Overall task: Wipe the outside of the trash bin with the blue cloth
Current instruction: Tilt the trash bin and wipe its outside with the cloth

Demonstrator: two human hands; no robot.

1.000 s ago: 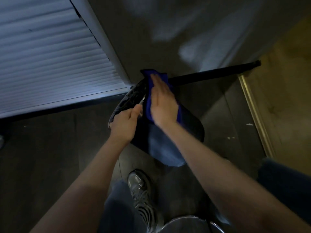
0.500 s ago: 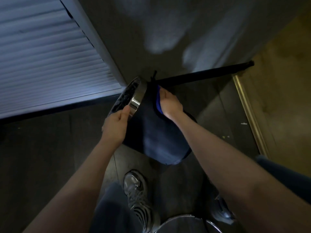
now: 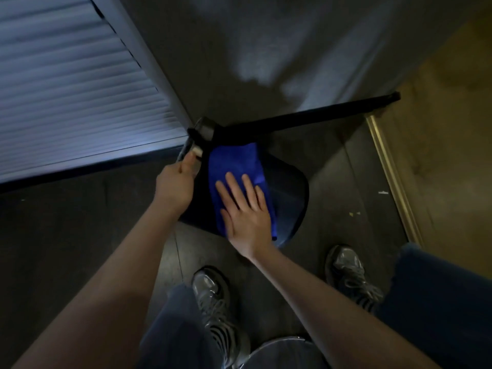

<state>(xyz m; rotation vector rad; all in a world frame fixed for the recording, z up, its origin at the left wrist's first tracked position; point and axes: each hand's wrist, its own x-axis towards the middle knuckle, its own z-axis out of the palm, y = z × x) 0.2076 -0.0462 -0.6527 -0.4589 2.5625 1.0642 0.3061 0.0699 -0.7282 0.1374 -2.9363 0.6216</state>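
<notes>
Head view, looking down. The dark, round-bodied trash bin (image 3: 290,193) with a shiny metal rim is tipped on its side on the dark plank floor (image 3: 66,222), its mouth turned toward the white slatted door (image 3: 66,89) and its base toward the person's feet; this tilt presents the curved outer wall upward, where it can be rubbed. The left hand (image 3: 174,186) is clamped on the bin's metal rim (image 3: 189,150), fingers curled over the edge, evidently to steady the bin against rolling and against the push of the wiping stroke. The right hand (image 3: 246,211) lies flat with fingers straight and spread, pressing the bright blue rectangular cloth (image 3: 234,166) onto the bin's upper side; the cloth extends from under the palm toward the rim, so a broad strip of wall is covered at once. The hands are apart, one at the rim and one at mid-body. The interior of the bin faces away and cannot be seen, so its contents cannot be told. Nearer the camera than the bin stand two grey laced sneakers (image 3: 213,302), and at the lower edge a second rounded metallic vessel (image 3: 279,352) appears, its contents likewise not visible. Beyond the bin runs a black baseboard strip (image 3: 306,118) along the grey wall. Wiping appears to be under way, with the underside yet to be reached.
</notes>
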